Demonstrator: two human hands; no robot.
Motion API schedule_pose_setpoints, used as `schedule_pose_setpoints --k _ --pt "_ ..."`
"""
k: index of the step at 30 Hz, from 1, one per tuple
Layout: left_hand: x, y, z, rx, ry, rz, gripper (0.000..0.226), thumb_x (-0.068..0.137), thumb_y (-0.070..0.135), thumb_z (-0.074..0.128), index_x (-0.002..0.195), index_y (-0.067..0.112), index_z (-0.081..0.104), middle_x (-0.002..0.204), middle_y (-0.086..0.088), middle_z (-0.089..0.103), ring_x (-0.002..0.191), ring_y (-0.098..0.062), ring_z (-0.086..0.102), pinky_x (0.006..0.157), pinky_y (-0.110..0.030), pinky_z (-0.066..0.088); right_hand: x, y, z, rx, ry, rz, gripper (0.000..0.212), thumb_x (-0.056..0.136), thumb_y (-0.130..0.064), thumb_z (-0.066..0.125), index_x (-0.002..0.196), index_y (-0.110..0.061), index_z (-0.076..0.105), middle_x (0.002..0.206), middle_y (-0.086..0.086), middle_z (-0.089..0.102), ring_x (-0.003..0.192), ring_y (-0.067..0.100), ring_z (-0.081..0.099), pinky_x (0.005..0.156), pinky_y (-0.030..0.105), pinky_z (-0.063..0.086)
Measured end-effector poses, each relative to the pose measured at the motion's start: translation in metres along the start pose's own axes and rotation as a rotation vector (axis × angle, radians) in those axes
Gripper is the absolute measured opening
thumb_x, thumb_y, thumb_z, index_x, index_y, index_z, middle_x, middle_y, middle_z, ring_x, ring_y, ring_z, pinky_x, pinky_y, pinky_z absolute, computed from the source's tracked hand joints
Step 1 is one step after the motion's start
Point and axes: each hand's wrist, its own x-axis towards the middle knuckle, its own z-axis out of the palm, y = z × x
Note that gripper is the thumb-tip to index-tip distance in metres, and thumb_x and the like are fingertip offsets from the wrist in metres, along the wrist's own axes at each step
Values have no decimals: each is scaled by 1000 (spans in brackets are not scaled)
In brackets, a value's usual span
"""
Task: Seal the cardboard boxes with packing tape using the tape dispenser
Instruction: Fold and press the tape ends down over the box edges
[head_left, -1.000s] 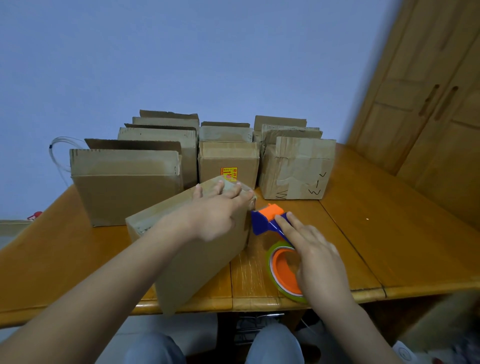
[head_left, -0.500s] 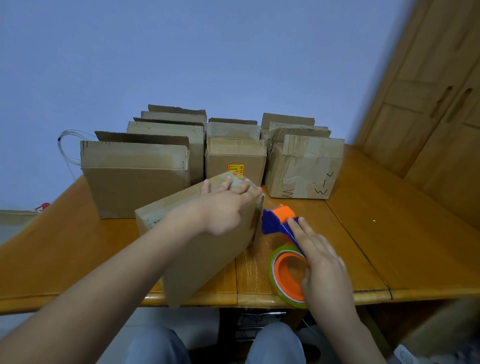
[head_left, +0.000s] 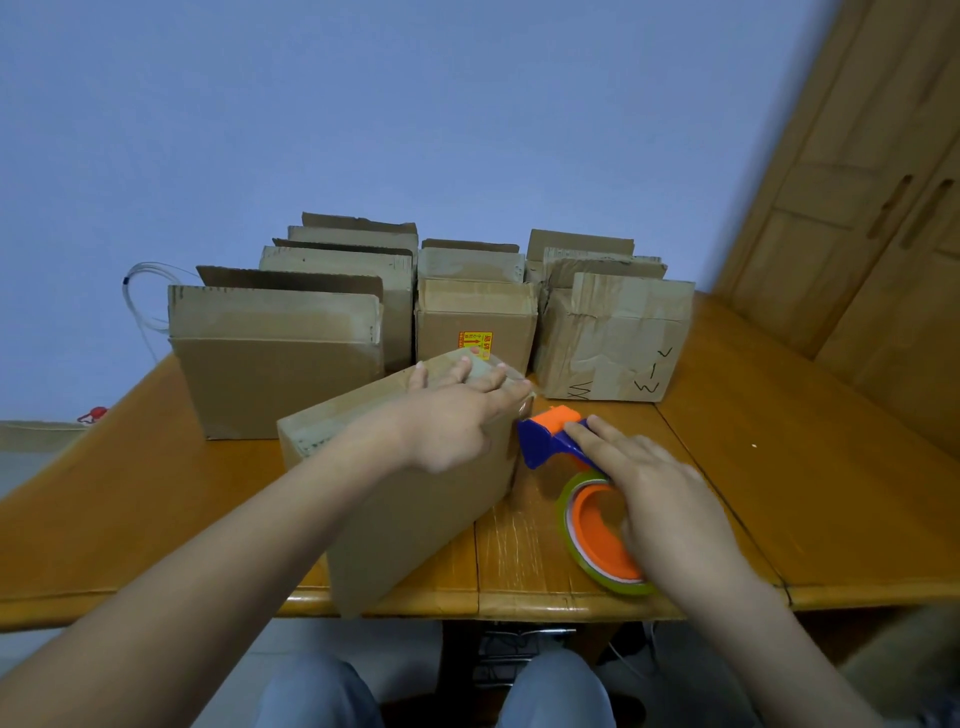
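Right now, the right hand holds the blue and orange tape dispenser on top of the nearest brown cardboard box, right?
No: the head view shows the right hand holding the blue and orange tape dispenser beside that box, over the wooden table.

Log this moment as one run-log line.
left hand: flat on cardboard box top | right hand: holds tape dispenser at box's far corner | behind: more boxes on table
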Motion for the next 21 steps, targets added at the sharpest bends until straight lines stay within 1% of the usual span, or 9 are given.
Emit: schedule_pose_setpoints --k 3,6,8,11,15,17,18,19,21 --pt "1 1 0 7 -6 -2 73 99 14 42 152 38 -1 162 4 -9 148 -27 -12 113 -58 -11 10 4 -17 -82 -68 -50 91 89 -2 53 148 -45 0 159 -12 9 142 20 20 109 38 32" --pt "1 1 -1 14 -6 0 73 99 13 42 153 37 -1 162 3 -9 148 -28 -11 114 -58 -10 16 2 -32 -152 -131 -83 83 93 -10 52 149 -43 0 160 -9 8 143 24 19 110 41 30" --pt "0 1 -1 12 -5 1 73 98 13 42 153 37 0 162 2 -9 148 -28 -12 113 -59 -11 19 0 -38 -186 -156 -92 77 96 -13 48 149 -42 1 160 -8 8 142 25 20 108 42 30" --pt "0 1 -1 9 -3 3 74 98 12 43 153 37 0 162 2 -9 148 -29 -11 113 -59 -10 21 -1 -39 -221 -135 -127 67 100 -19 41 149 -42 2 159 -7 11 140 25 23 104 42 30" --pt "2 -1 -2 0 -9 14 74 98 12 42 153 37 0 162 1 -10 147 -30 -12 112 -60 -10 26 0 -38 -293 -99 -171 63 100 -18 41 148 -42 9 158 -5 16 138 27 25 103 42 29" --pt "1 -1 -1 0 -3 16 74 98 12 42 153 37 -1 162 1 -10 147 -30 -12 112 -60 -11 23 -2 -27 -349 -182 -262 59 99 -21 45 147 -41 17 156 -3 22 135 28 28 104 43 29" --pt "0 -1 0 9 -2 20 74 98 12 42 153 37 -1 162 1 -10 147 -30 -12 112 -60 -11 18 1 -19 -352 -238 -272 58 99 -21 45 147 -41 19 155 -3 25 134 27 30 104 43 30" --pt "0 -1 0 25 0 27 74 98 12 41 152 37 -2 161 1 -10 147 -30 -12 113 -59 -10 14 5 -16 -330 -260 -227 57 100 -20 44 147 -41 19 155 -3 26 135 26 30 104 43 30" --pt "1 -1 0 45 8 28 75 98 11 41 152 37 -3 161 1 -10 147 -29 -12 113 -59 -10 12 18 -24 -263 -172 -94 59 100 -19 40 148 -42 15 157 -6 20 137 24 26 105 41 29"
